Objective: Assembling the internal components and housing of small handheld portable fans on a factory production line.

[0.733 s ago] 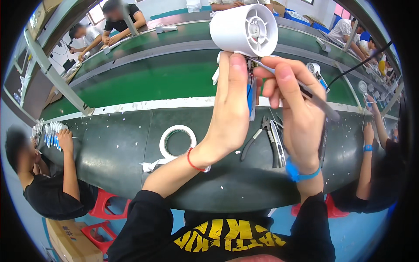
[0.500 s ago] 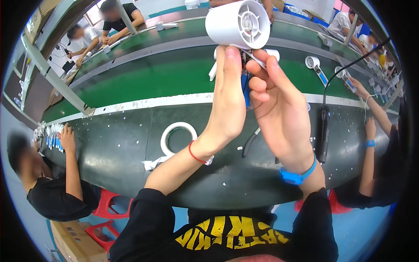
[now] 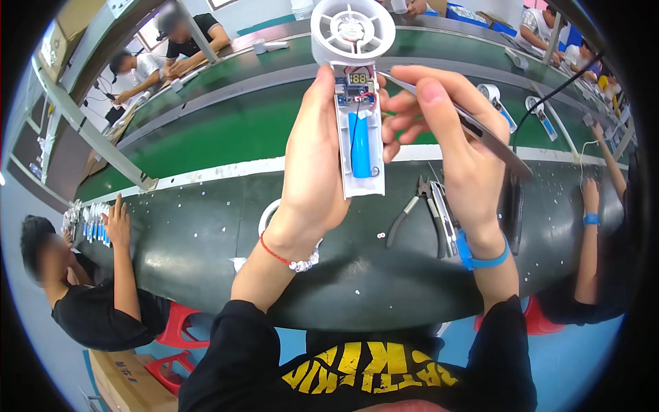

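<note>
A white handheld fan is held up in front of me, its round grille toward me and its handle open. Inside the handle lie a blue cylindrical battery and a small circuit board with a digit display and thin wires. My left hand is closed around the handle's left side. In my right hand is a pair of metal tweezers, gripped with their tips close to the upper right edge of the handle. Some right fingertips are near or against the handle's side; contact is hard to tell.
Cutting pliers lie on the dark work surface, with a slim black tool farther right. My left forearm partly covers a tape roll. Beyond runs a green belt carrying more fans. Co-workers sit on both sides.
The fan has turned so its open handle with battery and board faces me, and it has come lower and left. Tweezers now show clearly in my right hand, which has shifted right.
</note>
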Demonstrator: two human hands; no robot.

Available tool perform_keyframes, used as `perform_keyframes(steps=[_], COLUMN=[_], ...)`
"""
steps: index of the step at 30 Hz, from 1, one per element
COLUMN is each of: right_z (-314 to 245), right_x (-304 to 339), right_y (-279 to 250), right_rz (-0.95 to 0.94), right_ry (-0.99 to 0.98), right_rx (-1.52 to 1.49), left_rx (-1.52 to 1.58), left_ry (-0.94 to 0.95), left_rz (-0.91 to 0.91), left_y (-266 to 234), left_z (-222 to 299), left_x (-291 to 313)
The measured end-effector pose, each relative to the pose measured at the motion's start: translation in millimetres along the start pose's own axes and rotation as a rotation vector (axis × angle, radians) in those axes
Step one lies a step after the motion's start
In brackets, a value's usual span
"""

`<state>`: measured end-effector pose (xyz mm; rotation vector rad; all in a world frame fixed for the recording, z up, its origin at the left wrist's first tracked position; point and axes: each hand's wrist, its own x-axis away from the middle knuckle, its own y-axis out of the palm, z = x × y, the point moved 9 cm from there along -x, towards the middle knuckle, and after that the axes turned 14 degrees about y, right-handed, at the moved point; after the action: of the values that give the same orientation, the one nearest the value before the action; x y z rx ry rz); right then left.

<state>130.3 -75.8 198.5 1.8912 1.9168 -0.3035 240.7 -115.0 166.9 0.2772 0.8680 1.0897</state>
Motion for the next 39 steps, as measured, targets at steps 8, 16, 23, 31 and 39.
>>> perform_keyframes(steps=[8, 16, 23, 31, 39], right_z=[-6.4, -3.0, -0.6, 2.4, 38.9], right_x=[-2.6, -6.3, -5.8, -4.0, -33.4], right_y=[2.0, 2.0, 0.4, 0.2, -11.4], right_rz=[-0.004, 0.018, -0.017, -0.021, -0.019], right_ry=[-0.118, -0.119, -0.051, 0.005, 0.116], right_rx=[0.17, 0.126, 0.149, 0.117, 0.161], left_rx=[0.16, 0.186, 0.165, 0.164, -0.285], left_ry=[-0.092, -0.091, -0.135, -0.164, -0.168], left_rz=[-0.061, -0.043, -0.056, -0.043, 0.082], left_y=[4.2, 3.1, 10.2, 6.4, -37.3], left_z=[-1.9, -2.9, -7.7, -8.8, -31.2], left_x=[2.9, 1.4, 7.3, 11.2, -12.1])
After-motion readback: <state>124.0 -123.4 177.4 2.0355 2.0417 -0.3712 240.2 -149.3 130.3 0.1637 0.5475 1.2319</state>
